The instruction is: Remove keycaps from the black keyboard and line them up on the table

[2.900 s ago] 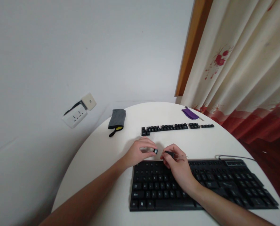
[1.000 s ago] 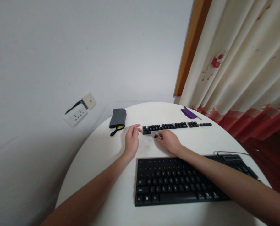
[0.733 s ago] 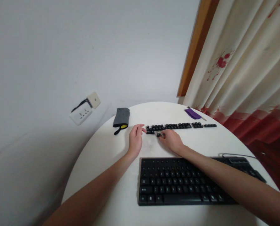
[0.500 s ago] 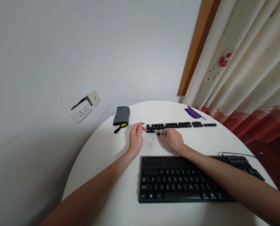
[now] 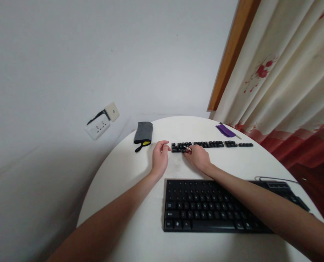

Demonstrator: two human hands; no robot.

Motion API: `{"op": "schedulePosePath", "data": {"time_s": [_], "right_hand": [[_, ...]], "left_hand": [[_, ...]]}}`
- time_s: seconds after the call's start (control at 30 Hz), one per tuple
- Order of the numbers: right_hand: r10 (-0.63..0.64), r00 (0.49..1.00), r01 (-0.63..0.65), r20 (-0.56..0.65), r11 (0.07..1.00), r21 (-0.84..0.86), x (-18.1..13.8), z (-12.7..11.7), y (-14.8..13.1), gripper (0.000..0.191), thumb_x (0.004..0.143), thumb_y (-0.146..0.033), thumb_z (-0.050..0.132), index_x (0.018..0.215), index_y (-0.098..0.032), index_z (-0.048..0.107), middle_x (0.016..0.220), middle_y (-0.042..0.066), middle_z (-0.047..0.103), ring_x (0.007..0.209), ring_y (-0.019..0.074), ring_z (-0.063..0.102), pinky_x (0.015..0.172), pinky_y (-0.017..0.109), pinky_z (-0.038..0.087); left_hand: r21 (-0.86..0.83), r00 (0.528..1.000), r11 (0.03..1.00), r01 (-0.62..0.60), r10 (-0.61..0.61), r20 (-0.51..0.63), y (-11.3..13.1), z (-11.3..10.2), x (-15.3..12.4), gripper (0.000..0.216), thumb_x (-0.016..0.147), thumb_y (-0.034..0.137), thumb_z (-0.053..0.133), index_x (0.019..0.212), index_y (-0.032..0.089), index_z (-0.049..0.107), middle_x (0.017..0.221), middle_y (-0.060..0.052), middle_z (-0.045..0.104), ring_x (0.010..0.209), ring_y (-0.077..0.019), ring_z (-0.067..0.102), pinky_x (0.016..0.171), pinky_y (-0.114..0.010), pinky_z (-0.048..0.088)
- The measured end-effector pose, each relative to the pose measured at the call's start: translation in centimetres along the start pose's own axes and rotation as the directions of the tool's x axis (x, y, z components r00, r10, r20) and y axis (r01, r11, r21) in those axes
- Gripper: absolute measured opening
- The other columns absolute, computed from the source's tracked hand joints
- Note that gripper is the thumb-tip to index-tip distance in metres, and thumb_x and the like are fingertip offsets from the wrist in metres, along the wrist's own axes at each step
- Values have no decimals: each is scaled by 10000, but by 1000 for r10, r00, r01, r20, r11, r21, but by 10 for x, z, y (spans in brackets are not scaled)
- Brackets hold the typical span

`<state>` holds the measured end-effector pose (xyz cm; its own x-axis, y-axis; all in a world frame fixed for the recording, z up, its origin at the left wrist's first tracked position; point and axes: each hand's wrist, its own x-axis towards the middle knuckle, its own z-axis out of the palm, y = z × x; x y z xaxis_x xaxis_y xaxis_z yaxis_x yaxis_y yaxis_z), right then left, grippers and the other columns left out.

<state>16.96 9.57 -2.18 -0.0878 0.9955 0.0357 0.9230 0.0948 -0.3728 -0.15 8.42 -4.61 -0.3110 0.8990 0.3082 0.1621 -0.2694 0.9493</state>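
Note:
Loose black keycaps lie in rows across the white table. At the left part of these rows is my right hand, its fingers closed around a small metal keycap puller. The puller's tip is at a keycap in the front row; whether it still grips that cap I cannot tell. My left hand rests on its side by the left end of the rows, fingers loosely curved and apart, holding nothing. Nearer to me lies a black keyboard, with keys gone from its upper rows; my right forearm passes over it.
A folded grey cloth with a black loop lies at the back left of the round table. A purple cloth-like item on a thin stick is at the back right. The keyboard's cable runs to the right edge. Wall and curtain stand behind.
My right hand has moved slightly forward, carrying a keycap with the puller up to the front row. My left hand stays about where it was. The view has shifted a little.

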Motion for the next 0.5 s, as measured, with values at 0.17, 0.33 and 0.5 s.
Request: {"op": "schedulePosePath", "data": {"time_s": [0.17,0.33,0.5], "right_hand": [[-22,999,22,-26,1000,-10,1,3,0,198,863,-345,597,836,-193,720,863,85,743,811,216,673,638,267,406],[-37,999,36,-37,999,-29,-1,4,-1,196,878,-342,593,842,-197,720,862,80,745,819,225,683,625,268,405],[-25,999,24,-30,999,-33,-3,5,-3,205,899,-329,576,866,-193,725,892,92,747,833,224,684,665,271,428]], "left_hand": [[13,1000,1000,-11,11,2,2,1,0,180,888,225,478,969,166,627,717,-5,616,669,-150,549,630,-259,417],[17,1000,1000,-7,7,4,4,1,-1,186,865,201,472,960,169,629,716,-5,624,668,-153,563,633,-262,427],[14,999,999,-37,36,18,5,0,-2,199,823,139,455,932,169,619,703,-5,629,675,-157,586,643,-265,437]]}}
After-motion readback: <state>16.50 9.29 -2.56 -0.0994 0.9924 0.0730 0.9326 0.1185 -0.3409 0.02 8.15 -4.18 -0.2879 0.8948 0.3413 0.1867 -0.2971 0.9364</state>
